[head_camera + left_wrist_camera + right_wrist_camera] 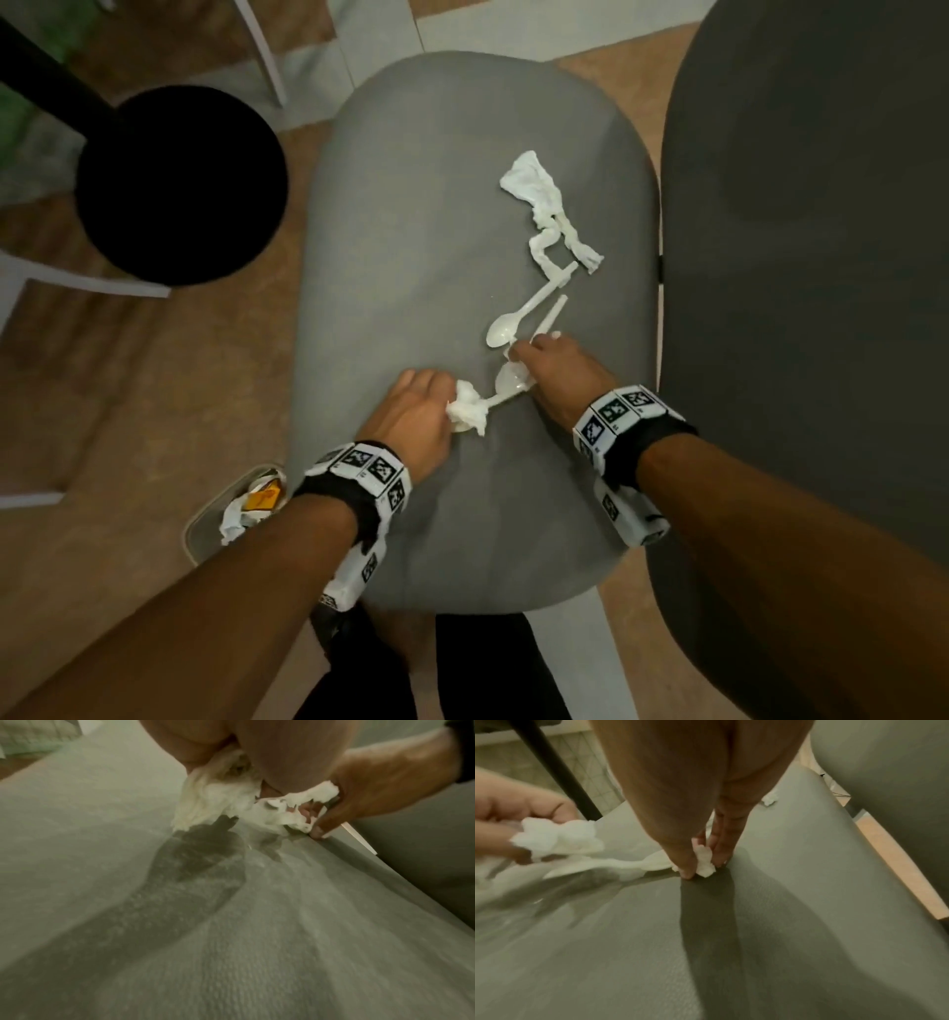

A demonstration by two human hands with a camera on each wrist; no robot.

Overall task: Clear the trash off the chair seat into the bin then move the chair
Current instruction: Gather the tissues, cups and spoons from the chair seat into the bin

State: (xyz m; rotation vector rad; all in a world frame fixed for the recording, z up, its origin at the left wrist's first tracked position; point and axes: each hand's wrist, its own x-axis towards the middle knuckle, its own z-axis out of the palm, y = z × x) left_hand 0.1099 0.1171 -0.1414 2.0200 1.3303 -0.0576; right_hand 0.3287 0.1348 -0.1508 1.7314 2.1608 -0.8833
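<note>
Orange and white scraps already lie in the bin [205, 519] on the floor at my left, just beside the front left corner of the chair seat [411, 216]; I can see crumpled paper and an orange wrapper in it, nothing more of its contents. I judge I am in the gathering step, with the clearing partly done and the chair not yet moved. My left hand [411, 416] has its fingers curled round a crumpled tissue wad [470, 413], and a spoon [506, 388] reaches from that wad toward my other hand; whether my left fingers hold its handle too I cannot tell. My right hand [560, 377] is down on the seat with thumb and fingertips closed on a small tissue scrap [704, 860], right by the spoon's bowl. Further back on the seat lie two more plastic spoons [529, 311] and a long twisted tissue [549, 210], untouched. Next, I think, both hands should lift clear and carry left to drop their loads over the bin, then return for the spoons and the long tissue. At far right stands another grey chair [821, 257]
</note>
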